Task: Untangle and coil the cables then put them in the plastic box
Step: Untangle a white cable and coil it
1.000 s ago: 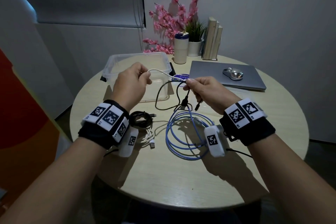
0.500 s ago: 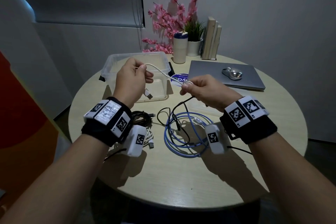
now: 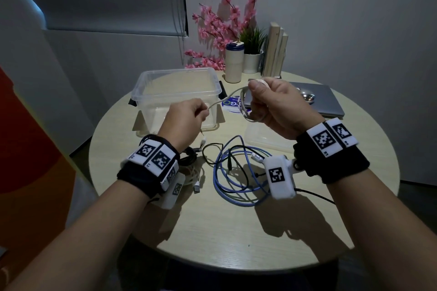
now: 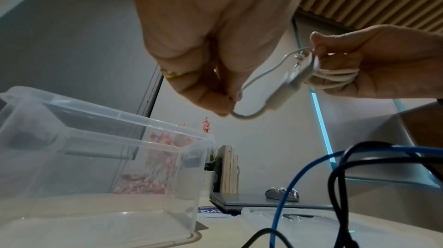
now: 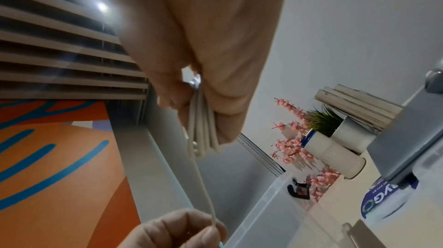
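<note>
My right hand (image 3: 264,101) grips several loops of a white cable (image 3: 244,106), raised above the table. In the right wrist view the white cable loops (image 5: 203,130) hang from the curled fingers. My left hand (image 3: 189,116) pinches the free length of the same white cable (image 4: 261,73), which runs across to the right hand; its end dangles below the left hand. The clear plastic box (image 3: 177,92) stands open just behind my left hand. On the table lie a blue cable (image 3: 236,184) tangled with a thin black cable (image 3: 220,146), a coiled black cable (image 3: 189,156) and another white cable (image 3: 191,177).
A grey laptop (image 3: 324,101) with a silver mouse (image 3: 307,97) sits at the back right. A clear lid (image 3: 262,134) lies under my right hand. A tumbler (image 3: 233,61), a potted plant, pink flowers and books stand at the back edge of the round table (image 3: 236,231).
My right hand has risen and now holds more loops of the white cable. My left hand has dropped lower and slid along the cable. The black cable has fallen onto the blue one.
</note>
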A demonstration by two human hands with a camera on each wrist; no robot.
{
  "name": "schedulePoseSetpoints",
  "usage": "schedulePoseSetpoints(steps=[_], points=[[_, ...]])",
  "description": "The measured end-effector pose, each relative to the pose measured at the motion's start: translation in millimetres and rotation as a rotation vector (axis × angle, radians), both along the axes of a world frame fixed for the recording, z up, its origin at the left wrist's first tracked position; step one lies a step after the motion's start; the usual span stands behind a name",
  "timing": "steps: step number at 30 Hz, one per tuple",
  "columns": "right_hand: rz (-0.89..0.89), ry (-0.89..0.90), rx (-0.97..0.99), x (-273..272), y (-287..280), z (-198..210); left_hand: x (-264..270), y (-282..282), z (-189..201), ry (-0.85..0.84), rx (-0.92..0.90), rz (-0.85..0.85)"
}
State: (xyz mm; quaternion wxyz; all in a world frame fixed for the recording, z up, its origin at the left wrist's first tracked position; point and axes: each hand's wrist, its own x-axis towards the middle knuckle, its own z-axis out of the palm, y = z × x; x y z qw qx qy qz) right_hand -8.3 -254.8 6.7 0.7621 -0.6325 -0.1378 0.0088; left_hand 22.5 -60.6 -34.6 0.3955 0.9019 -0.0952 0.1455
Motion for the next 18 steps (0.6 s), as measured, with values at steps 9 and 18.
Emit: schedulePoseSetpoints(steps=[9,18], points=[[0.011,0.070,-0.022,0.5,1.1,-4.5,-0.2,3.4,8.1,0.130,-0.625,0.003],[0.024,0.098,-0.052,-2.8,9.7,-8.0,-4.4,-10.4,15.6,0.131,-0.968,-0.056]])
